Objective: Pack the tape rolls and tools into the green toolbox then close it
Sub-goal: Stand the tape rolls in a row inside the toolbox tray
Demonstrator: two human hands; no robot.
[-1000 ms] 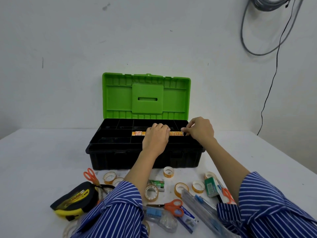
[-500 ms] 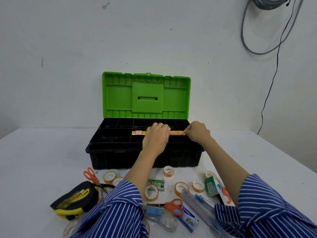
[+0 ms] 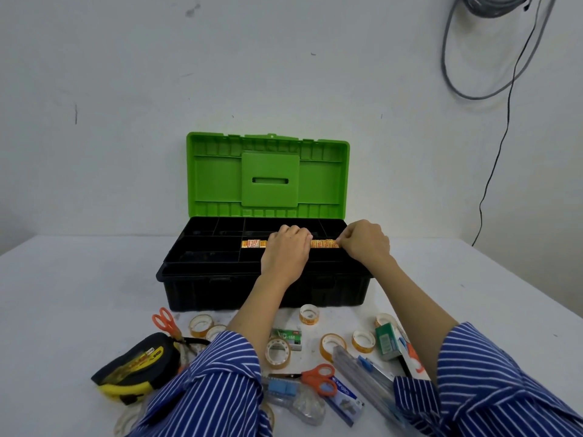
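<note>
The green toolbox (image 3: 265,247) stands open at the far middle of the white bench (image 3: 79,304), its lid upright, its black tray divided into compartments. A row of tape rolls (image 3: 252,244) lies on edge in a long middle compartment. The left hand (image 3: 285,250) rests curled over the row's middle; whether it truly clasps the rolls I cannot tell. The right hand (image 3: 366,244) pinches the row's right end.

The risks, as I judge them: the rolls could tip or spring out of line if either hand lifts unevenly, and a proud roll would block the lid. The tape measure (image 3: 138,364), scissors (image 3: 318,378) and loose tape rolls (image 3: 277,353) crowd the near bench under the sleeves, which could sweep them off.
</note>
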